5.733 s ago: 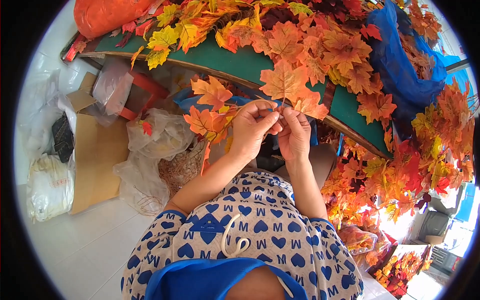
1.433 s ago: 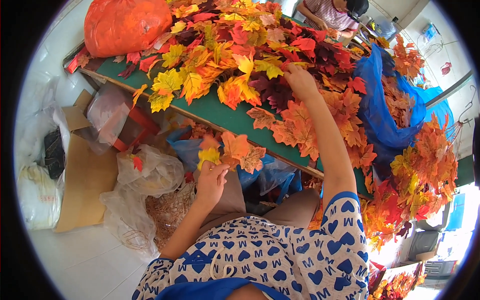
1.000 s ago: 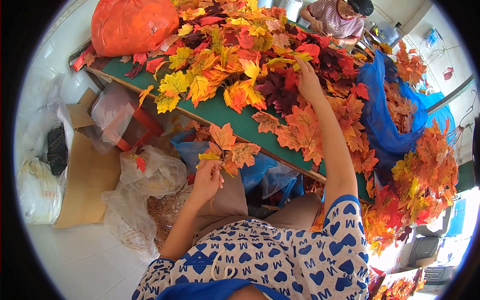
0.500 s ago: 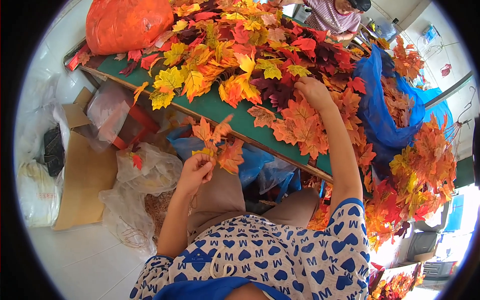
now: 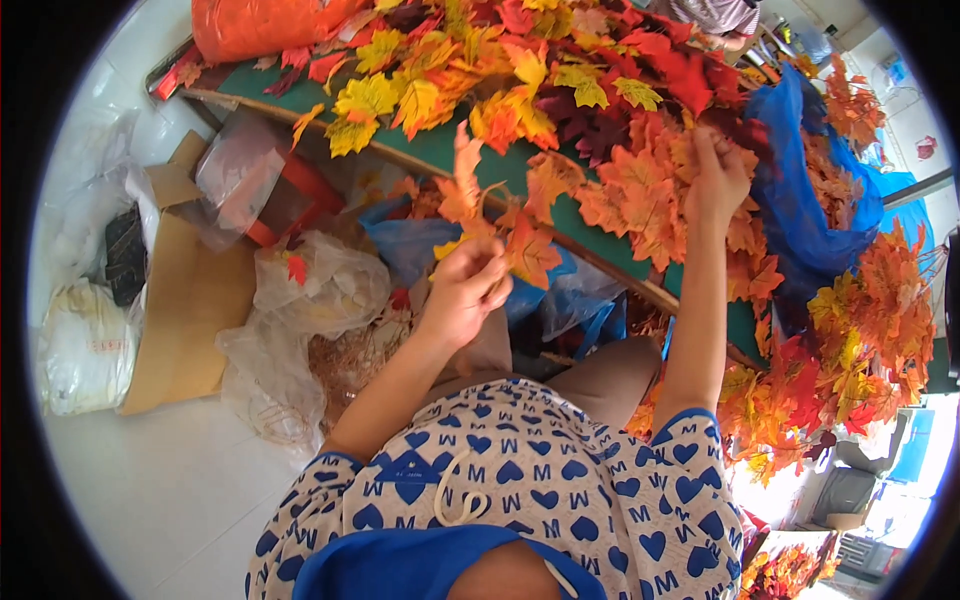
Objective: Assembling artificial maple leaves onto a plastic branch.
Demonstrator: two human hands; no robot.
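Observation:
My left hand (image 5: 465, 292) is closed in a pinch round the stem of a small spray of orange artificial maple leaves (image 5: 530, 252), held up in front of the table edge. A bit of yellow leaf shows beside its fingers. Over the right part of the table, my right hand (image 5: 718, 178) pinches the lower end of a red artificial maple leaf (image 5: 687, 82), which is smeared by motion. Just left of that hand lies a pile of orange maple leaves (image 5: 640, 195). Yellow and orange leaves (image 5: 420, 105) spread farther left on the green table (image 5: 400, 150).
A full red plastic bag (image 5: 265, 28) stands at the far left of the table. At the right, a blue bag (image 5: 800, 190) holds orange leaves. Below the table are a cardboard box (image 5: 190, 310), clear bags (image 5: 320, 280) and blue bags (image 5: 400, 245). Another person (image 5: 715, 15) is across the table.
My right hand has moved right along the leaf pile and now has a red leaf at its fingertips. My left hand has risen toward the table edge with the orange spray.

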